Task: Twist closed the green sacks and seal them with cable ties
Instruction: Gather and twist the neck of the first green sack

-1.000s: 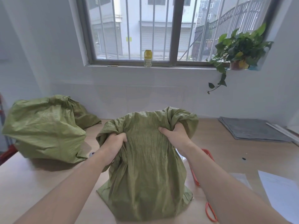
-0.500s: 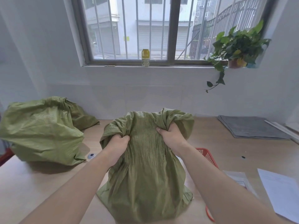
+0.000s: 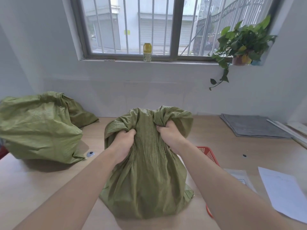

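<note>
Head view. A green sack (image 3: 146,176) is stood upright on the wooden table (image 3: 33,188) at the centre of the frame, its base spread on the table surface and its upper part gathered into folds. The left hand (image 3: 123,143) is closed around a bunch of sack fabric at centre left, just below the gathered top. The right hand (image 3: 169,135) is closed around a second bunch at centre right, at nearly the same height. The two hands are set near each other, with a strip of pleated fabric between them. Loose fabric of the mouth is seen rising above and behind both hands.

A second green sack (image 3: 38,128) is laid on the table at the left of the frame, well apart from the first; its neck is turned toward the wall. A small round grey item (image 3: 90,153) is seen on the table just beside its lower right corner.

A red mesh basket (image 3: 208,154) is partly hidden behind the right forearm, just beside the held sack. White paper (image 3: 285,191) is placed at the lower right. A grey mat (image 3: 254,127) is laid at the right, near the wall. On the window sill a yellow can (image 3: 147,52) is stood at upper centre, and a potted plant (image 3: 244,44) at upper right.
</note>
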Available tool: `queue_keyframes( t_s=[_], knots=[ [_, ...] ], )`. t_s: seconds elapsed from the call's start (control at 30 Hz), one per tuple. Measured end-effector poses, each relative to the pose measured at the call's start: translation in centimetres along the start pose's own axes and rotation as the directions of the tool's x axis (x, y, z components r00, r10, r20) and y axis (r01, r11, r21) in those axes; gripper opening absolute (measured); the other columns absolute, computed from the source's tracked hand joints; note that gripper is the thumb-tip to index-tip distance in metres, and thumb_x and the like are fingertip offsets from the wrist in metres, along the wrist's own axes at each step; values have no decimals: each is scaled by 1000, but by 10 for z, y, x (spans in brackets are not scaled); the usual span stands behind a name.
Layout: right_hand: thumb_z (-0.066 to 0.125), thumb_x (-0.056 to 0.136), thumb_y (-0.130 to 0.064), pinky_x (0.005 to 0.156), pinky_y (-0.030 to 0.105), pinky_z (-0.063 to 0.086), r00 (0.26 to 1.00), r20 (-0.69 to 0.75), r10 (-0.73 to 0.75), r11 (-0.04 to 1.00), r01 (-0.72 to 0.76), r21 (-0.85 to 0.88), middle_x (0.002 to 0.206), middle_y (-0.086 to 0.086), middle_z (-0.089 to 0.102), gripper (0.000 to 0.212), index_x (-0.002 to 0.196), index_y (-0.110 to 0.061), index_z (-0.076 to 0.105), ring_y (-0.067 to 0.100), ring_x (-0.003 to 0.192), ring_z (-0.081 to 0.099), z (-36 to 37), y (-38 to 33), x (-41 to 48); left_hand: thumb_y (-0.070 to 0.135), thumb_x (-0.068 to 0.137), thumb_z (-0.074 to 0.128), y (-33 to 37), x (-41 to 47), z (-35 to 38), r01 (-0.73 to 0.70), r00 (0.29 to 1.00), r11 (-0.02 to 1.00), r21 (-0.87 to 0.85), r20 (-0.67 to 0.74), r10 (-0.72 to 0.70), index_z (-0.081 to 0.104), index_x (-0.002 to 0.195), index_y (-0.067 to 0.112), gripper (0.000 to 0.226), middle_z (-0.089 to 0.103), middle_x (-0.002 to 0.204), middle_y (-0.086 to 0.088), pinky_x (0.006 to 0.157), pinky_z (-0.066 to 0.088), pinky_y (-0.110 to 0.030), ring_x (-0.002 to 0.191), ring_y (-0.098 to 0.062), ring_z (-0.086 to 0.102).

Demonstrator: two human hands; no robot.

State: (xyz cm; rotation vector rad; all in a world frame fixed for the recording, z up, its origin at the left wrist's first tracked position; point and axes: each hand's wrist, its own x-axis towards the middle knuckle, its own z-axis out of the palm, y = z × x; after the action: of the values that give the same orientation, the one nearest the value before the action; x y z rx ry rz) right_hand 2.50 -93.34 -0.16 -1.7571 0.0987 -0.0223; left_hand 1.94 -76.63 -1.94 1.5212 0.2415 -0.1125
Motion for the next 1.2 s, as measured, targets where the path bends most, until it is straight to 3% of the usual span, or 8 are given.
queue_keyframes(
  t_s=[0.13,0.33,0.47,0.57,0.67,0.9,1.03,1.2],
  knots=[
    [54,105,-15,90,33,47,999,29,28,999,-28,18,103,-11,61,18,119,-26,50,16,102,61,-3,-2,-3,20,100,54,-2,-1,3,26,993,998,-58,116,-19,68,117,6,26,78,109,-9,99,55,-41,105,-24,73],
    [52,103,-13,75,26,49,999,33,38,999,-39,28,101,-9,63,19,118,-26,51,9,93,61,-2,-4,-11,30,96,60,-8,0,7,-24,993,999,-23,116,26,71,113,11,28,78,109,-5,103,53,-43,106,-22,72],
    [52,102,-14,77,29,51,997,49,55,998,-57,41,109,-3,67,19,117,-26,53,12,97,64,-3,-6,-14,38,89,60,-6,-4,10,-24,993,1000,14,116,22,71,115,12,38,78,109,-5,104,52,-46,108,-24,72],
    [52,101,-19,74,28,51,997,58,55,996,-59,63,105,-3,66,10,101,-29,53,12,95,64,-4,-9,-17,39,88,59,-7,-5,12,-36,992,999,13,121,34,72,114,12,40,78,109,-5,105,52,-47,108,-24,72],
    [55,97,-29,87,36,55,995,82,56,996,-61,60,109,1,68,6,102,-30,53,17,101,67,-4,-8,-19,31,97,56,-7,-6,16,-28,995,999,-19,98,29,74,108,10,30,79,104,-6,103,53,-47,105,-25,73],
    [60,90,-41,97,41,54,997,69,32,997,-27,-76,111,-3,69,47,130,-18,48,16,102,67,-3,-8,-23,56,87,69,-13,-2,17,-46,984,997,-58,169,55,67,130,19,57,75,122,3,107,50,-42,115,-17,69],
    [62,90,-35,90,43,60,996,91,21,981,-3,-192,101,9,77,32,109,-10,68,24,92,74,0,-9,-20,71,69,70,-17,2,18,-52,996,998,19,68,51,68,129,25,76,73,123,6,108,50,-42,116,-16,67],
    [56,94,-27,95,44,59,988,126,89,968,-56,-243,105,11,76,24,106,-12,69,25,97,73,0,-9,-13,74,67,65,-20,6,23,-65,998,997,34,5,65,67,130,28,78,69,127,8,110,48,-41,119,-15,63]
  ],
)
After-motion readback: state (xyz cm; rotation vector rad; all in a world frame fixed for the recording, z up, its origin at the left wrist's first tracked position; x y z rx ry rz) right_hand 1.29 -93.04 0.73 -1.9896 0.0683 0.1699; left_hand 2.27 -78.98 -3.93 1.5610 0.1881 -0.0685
